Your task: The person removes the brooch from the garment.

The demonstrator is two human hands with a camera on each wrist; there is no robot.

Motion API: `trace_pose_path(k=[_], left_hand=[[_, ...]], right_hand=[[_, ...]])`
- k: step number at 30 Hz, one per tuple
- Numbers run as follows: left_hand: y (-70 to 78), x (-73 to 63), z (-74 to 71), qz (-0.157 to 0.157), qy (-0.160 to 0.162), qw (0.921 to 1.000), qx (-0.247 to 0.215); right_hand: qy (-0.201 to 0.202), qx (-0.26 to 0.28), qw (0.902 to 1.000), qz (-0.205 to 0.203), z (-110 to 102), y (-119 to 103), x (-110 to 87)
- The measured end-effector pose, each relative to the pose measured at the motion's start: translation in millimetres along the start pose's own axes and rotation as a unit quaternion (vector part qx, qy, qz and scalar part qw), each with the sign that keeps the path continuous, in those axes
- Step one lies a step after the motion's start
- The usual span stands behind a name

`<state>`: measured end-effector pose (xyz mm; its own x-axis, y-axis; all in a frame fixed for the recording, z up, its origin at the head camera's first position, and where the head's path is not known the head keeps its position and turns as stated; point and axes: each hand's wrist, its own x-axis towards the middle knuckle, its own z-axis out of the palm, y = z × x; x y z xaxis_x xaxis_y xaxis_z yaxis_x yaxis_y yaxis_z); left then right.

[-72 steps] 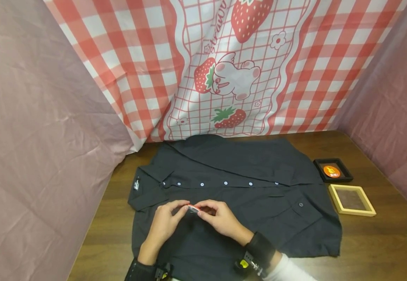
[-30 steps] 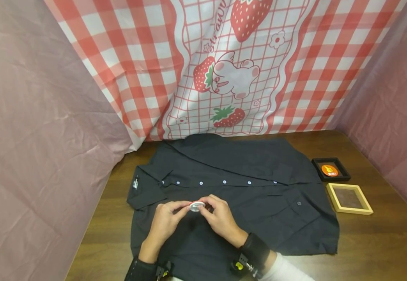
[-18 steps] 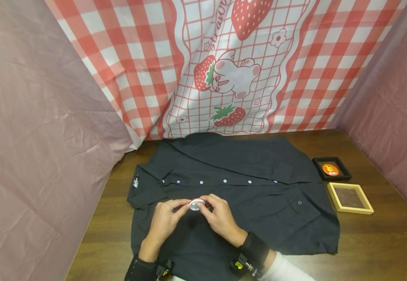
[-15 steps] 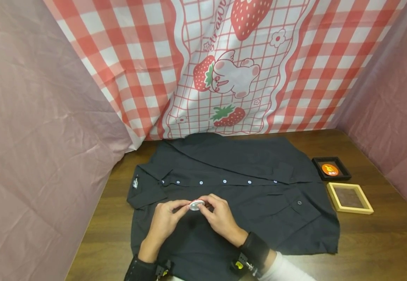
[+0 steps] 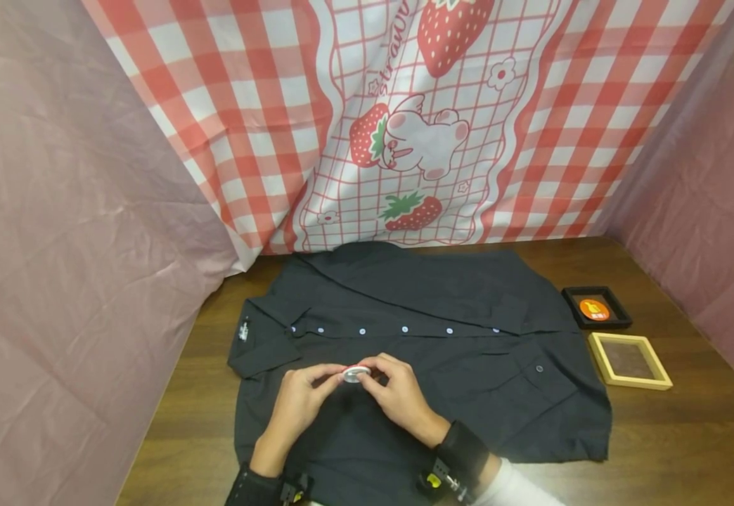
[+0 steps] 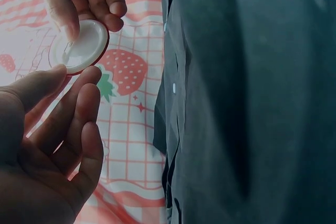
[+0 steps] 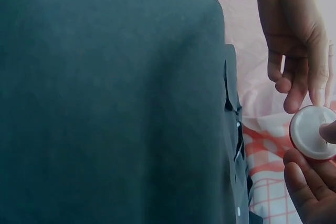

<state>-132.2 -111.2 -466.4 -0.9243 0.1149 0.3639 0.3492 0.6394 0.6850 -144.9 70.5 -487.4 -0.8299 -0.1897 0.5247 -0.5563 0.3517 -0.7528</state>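
A round pin badge [image 5: 356, 374] with a red edge is held above the black shirt [image 5: 455, 379], its silvery back turned up. My left hand [image 5: 297, 400] pinches the badge's left edge between thumb and fingers. From the other side my right hand [image 5: 405, 397] grips it, the thumb lying on its back. In the left wrist view, that thumb presses by the thin pin on the badge [image 6: 88, 53]; the other left fingers curl loosely below. The right wrist view has the badge [image 7: 305, 132] at its right edge, between both hands. The badge's front is hidden.
The shirt lies spread on a wooden table [image 5: 677, 436], collar to the left, with a row of light buttons. At right sit a black frame [image 5: 623, 316] holding an orange round badge [image 5: 594, 309] and a pale wooden frame [image 5: 633, 383]. A checked strawberry cloth [image 5: 266, 126] hangs behind.
Since the earliest frame the badge has tilted, so its back now faces up more, and the right thumb has moved onto that back. Over the last half second the hands have barely moved.
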Motion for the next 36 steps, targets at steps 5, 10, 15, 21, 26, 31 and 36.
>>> trace_pose_path(k=[5, 10, 15, 21, 26, 31, 36], left_hand=[[1.4, 1.1, 1.5, -0.003, -0.004, 1.0, -0.002], [1.8, 0.9, 3.4, -0.01, -0.004, 0.9999, -0.001], [1.7, 1.1, 5.2, -0.008, -0.003, 1.0, 0.002], [4.2, 0.9, 4.3, -0.012, -0.002, 0.9999, -0.007], [3.9, 1.0, 4.3, -0.011, -0.004, 0.9999, -0.007], [4.6, 1.8, 4.2, -0.02, -0.005, 0.9997, -0.013], [5.2, 1.9, 4.1, -0.022, -0.007, 0.9996, -0.015]], right_hand=[[0.005, -0.003, 1.0, -0.002, -1.6, 1.4, 0.7], [0.002, 0.0, 1.0, -0.002, -2.1, 2.3, 0.4], [0.004, 0.006, 0.9999, 0.008, -1.9, 2.1, -0.2], [0.001, 0.013, 0.9998, 0.016, -2.6, 1.3, -0.6], [-0.003, 0.016, 0.9997, 0.018, -3.1, 3.3, -1.4], [-0.009, 0.017, 0.9997, 0.016, -4.1, 3.8, -0.2], [-0.017, 0.019, 0.9995, 0.019, -5.3, 3.8, 0.0]])
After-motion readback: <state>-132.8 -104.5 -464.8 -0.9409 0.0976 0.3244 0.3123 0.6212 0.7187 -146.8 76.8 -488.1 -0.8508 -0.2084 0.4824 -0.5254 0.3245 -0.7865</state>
